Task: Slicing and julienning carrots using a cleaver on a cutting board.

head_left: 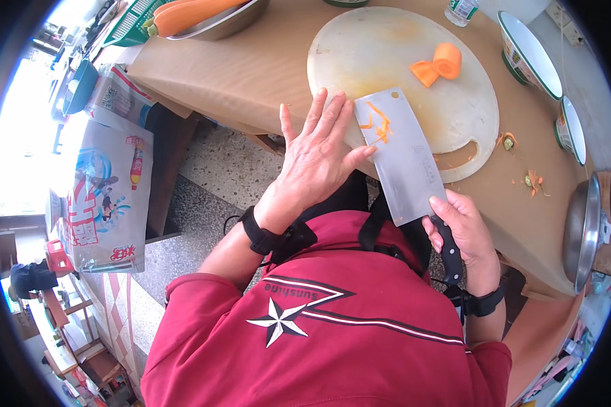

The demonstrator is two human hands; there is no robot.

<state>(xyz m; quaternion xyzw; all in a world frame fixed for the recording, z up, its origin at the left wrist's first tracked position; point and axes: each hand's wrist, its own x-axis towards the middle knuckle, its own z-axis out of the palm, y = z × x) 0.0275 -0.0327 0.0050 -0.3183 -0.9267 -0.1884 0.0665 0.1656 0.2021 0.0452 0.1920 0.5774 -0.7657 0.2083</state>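
My right hand point(460, 230) is closed round the black handle of a cleaver point(409, 163), whose broad blade lies flat side up over the near edge of the round cutting board point(339, 54). A few thin carrot shreds point(381, 126) rest on the blade. My left hand point(319, 152) is open, fingers spread, beside the blade's left edge, with the thumb at or close to the blade; whether it touches I cannot tell. Toward the board's far right stands a cut carrot piece point(447, 61), and a smaller carrot wedge point(424, 72) leans next to it.
Whole carrots point(195, 15) lie in a metal bowl point(234, 26) at the far left, near a green basket point(130, 26). Enamel bowls point(529, 55) and a steel basin point(582, 234) line the right side. Carrot trimmings point(535, 182) lie right of the board. A jar point(461, 11) stands behind it.
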